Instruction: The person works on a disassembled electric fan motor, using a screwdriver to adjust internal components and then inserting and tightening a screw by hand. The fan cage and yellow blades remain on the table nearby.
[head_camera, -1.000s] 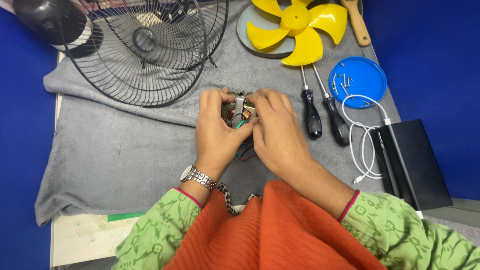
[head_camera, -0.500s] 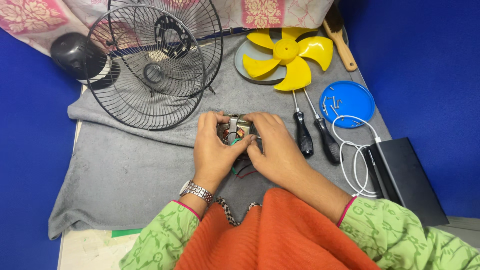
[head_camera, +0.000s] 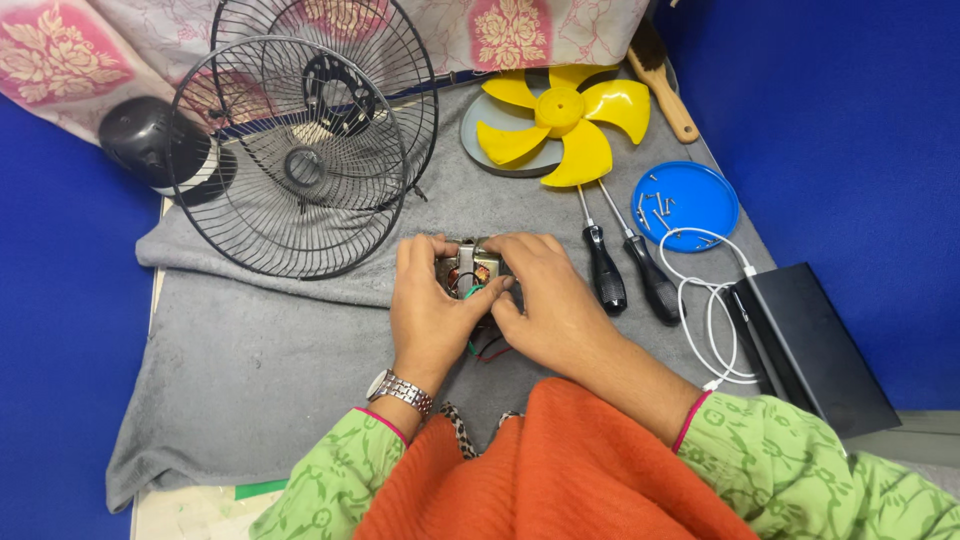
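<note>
Head cam: L hand (head_camera: 428, 312) & R hand (head_camera: 545, 305) both grip fan motor (head_camera: 468, 272) on grey towel (head_camera: 250, 370).

The small motor (head_camera: 470, 270) between the left hand (head_camera: 430, 310) and the right hand (head_camera: 550, 305) shows bare, dull-shining metal with coppery windings and thin plastic-coated wires. It lies on a grey cloth (head_camera: 270, 370), matt and nappy like towelling. Beyond the motor, two fan guards (head_camera: 300, 150) are black wire with a slight sheen. The yellow fan blade (head_camera: 565, 120) is smooth, glossy plastic, as is the blue lid (head_camera: 700, 205) holding small metal screws. Two screwdrivers (head_camera: 625, 270) have bright metal shafts and black, matt handles. The brush (head_camera: 665, 85) has a plain wooden handle. The wristwatch (head_camera: 400, 388) band is polished metal links.
</note>
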